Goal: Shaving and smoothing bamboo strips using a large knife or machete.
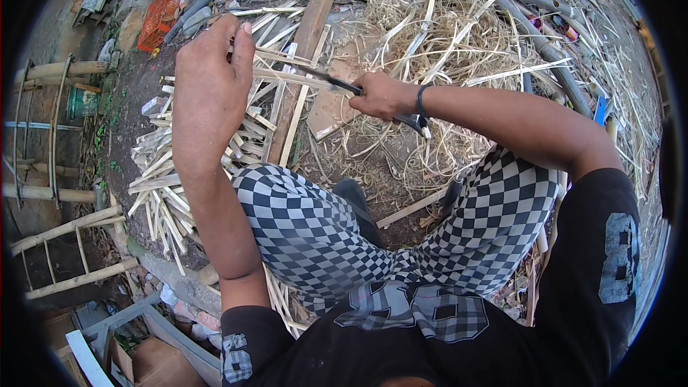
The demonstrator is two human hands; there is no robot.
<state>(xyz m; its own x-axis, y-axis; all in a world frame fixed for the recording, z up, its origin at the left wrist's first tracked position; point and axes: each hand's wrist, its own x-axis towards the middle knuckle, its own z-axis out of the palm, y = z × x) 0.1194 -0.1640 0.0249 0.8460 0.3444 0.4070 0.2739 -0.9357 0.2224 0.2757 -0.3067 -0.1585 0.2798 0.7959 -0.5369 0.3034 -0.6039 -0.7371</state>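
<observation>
– Past your checked trousers point(301, 208), what does your right hand point(383, 97) hold?
– You grip a knife point(347, 87), its blade at a pale strip point(287, 77).
– And your left hand point(215, 72)?
– It's raised, and the strip reaches it, but your fingers are mostly hidden; I can't tell whether they hold it. Sticks point(161, 183) lie beside that arm, shavings point(401, 36) beyond the knife.

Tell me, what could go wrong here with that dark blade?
The knife in the right hand might slip along the pale strip and cut the left hand, since its blade points that way and both hands are bare. The tangled shavings beyond the right hand could perhaps snag the blade.
</observation>
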